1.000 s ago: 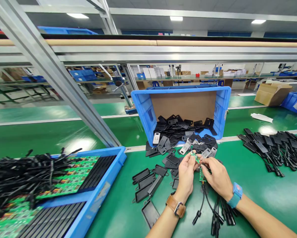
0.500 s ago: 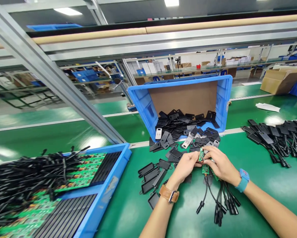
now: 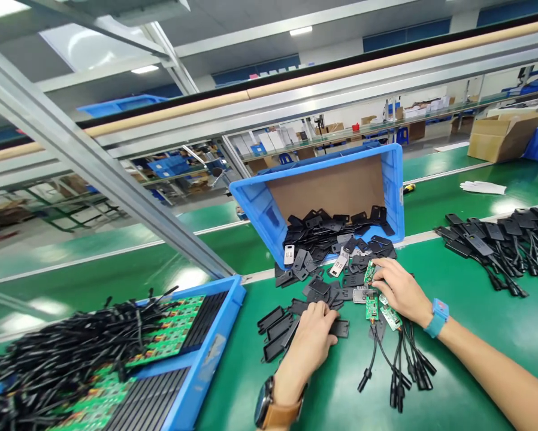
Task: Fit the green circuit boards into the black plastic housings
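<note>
My right hand [image 3: 404, 292] pinches a small green circuit board [image 3: 369, 272] at its fingertips, above the green table. Below it, another circuit board [image 3: 372, 306] and a third board [image 3: 390, 317] lie with black cables [image 3: 401, 365] trailing toward me. My left hand [image 3: 311, 332] is lower and to the left, its fingers curled on a black plastic case half [image 3: 341, 328] that sticks out past the thumb. More open black case halves [image 3: 275, 329] rest beside that hand, partly covered by it. Flat black cover plates [image 3: 318, 287] are scattered beyond both hands.
A tipped blue crate [image 3: 397, 197] spills black plates onto the table. At left stands a blue tray [image 3: 215, 335] with wired boards and black strips. Cabled black units [image 3: 489, 239] are heaped at right, near a white glove [image 3: 482, 187]. A metal post [image 3: 116, 179] slants at left.
My left hand has left the board and moved down-left to the black case halves. The right hand keeps the board, now held alone. The view has tilted.
</note>
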`<state>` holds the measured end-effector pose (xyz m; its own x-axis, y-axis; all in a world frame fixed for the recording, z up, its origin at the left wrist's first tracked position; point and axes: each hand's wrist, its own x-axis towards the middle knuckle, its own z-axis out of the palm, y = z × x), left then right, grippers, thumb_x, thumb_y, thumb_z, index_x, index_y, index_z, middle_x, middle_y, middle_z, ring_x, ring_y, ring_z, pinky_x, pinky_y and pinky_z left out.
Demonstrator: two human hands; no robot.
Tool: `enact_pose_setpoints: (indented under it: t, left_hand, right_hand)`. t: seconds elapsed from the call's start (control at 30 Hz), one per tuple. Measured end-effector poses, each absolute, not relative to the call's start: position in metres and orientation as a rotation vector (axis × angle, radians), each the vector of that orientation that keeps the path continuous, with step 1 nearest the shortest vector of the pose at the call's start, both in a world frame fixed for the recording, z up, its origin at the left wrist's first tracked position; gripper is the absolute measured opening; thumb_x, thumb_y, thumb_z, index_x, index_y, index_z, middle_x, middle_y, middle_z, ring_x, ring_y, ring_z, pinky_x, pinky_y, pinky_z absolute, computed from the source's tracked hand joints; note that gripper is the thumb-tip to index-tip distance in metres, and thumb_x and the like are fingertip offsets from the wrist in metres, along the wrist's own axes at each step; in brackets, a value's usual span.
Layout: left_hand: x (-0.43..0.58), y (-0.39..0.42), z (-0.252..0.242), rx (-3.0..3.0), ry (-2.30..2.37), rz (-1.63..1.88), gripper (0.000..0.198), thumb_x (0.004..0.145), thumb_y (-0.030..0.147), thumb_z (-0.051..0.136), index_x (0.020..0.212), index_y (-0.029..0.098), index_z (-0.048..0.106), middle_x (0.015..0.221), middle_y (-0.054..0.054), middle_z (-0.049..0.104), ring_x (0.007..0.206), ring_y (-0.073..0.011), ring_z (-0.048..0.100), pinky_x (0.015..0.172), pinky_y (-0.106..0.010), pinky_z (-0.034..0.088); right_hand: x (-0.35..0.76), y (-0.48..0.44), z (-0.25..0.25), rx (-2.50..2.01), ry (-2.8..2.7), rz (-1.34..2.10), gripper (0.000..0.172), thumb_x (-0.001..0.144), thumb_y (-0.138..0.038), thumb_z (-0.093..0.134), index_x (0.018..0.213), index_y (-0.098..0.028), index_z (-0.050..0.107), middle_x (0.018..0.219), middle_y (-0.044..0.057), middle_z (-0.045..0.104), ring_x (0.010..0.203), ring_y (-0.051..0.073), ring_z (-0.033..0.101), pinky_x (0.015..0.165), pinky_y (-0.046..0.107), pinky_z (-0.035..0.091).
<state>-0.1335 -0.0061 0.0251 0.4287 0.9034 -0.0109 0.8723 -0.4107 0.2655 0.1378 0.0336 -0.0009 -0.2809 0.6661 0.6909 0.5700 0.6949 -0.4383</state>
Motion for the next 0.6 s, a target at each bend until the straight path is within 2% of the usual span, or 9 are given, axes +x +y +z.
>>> enact_pose_setpoints:
  t: [0.1, 0.27, 0.4, 0.5, 0.6]
  left_hand:
    - [-0.129, -0.012, 0.024, 2.473, 1.528, 0.299, 0.032, 0.080, 0.010, 0.057, 0.109, 0.022, 0.062, 0.112, -0.010, 0.058, 0.104, -0.0296, 0.051, 0.088, -0.044, 0.042]
    - [-0.101, -0.001, 0.040, 2.300, 1.369, 0.577, 0.035, 0.093, 0.024, 0.046, 0.127, 0.024, 0.054, 0.113, -0.011, 0.055, 0.102, -0.0265, 0.057, 0.092, -0.044, 0.046]
    - [-0.072, 0.018, 0.034, 2.094, 1.214, 0.812, 0.038, 0.085, 0.025, 0.062, 0.123, 0.024, 0.061, 0.108, -0.008, 0.061, 0.101, -0.0249, 0.059, 0.093, -0.041, 0.046]
    - [-0.056, 0.027, 0.021, 1.655, 1.169, 1.089, 0.045, 0.075, 0.030, 0.075, 0.117, 0.022, 0.063, 0.106, -0.008, 0.065, 0.093, -0.0224, 0.062, 0.082, -0.035, 0.049]
    - [-0.048, 0.028, 0.010, 1.157, 1.035, 1.290, 0.048, 0.073, 0.039, 0.080, 0.113, 0.020, 0.064, 0.102, -0.006, 0.067, 0.089, -0.0180, 0.062, 0.081, -0.030, 0.049]
  right_hand:
    - [0.135, 0.031, 0.000, -0.936, -1.964, 0.113, 0.009, 0.096, -0.018, 0.052, 0.096, -0.020, 0.061, 0.125, 0.014, 0.062, 0.125, 0.028, 0.054, 0.103, 0.055, 0.048]
    - [0.130, 0.026, 0.004, -0.957, -1.891, 0.100, 0.009, 0.096, -0.019, 0.052, 0.098, -0.020, 0.060, 0.125, 0.014, 0.062, 0.126, 0.028, 0.052, 0.104, 0.055, 0.047]
    - [0.127, 0.025, 0.003, -1.010, -1.817, 0.071, 0.010, 0.097, -0.018, 0.050, 0.099, -0.020, 0.060, 0.125, 0.015, 0.061, 0.126, 0.029, 0.051, 0.102, 0.055, 0.048]
    - [0.122, 0.024, -0.002, -1.042, -1.813, 0.055, 0.011, 0.097, -0.018, 0.049, 0.098, -0.020, 0.059, 0.124, 0.015, 0.061, 0.126, 0.030, 0.052, 0.102, 0.056, 0.048]
    - [0.116, 0.022, -0.007, -1.055, -1.813, 0.079, 0.010, 0.097, -0.017, 0.049, 0.098, -0.020, 0.059, 0.124, 0.015, 0.061, 0.126, 0.029, 0.051, 0.102, 0.056, 0.049]
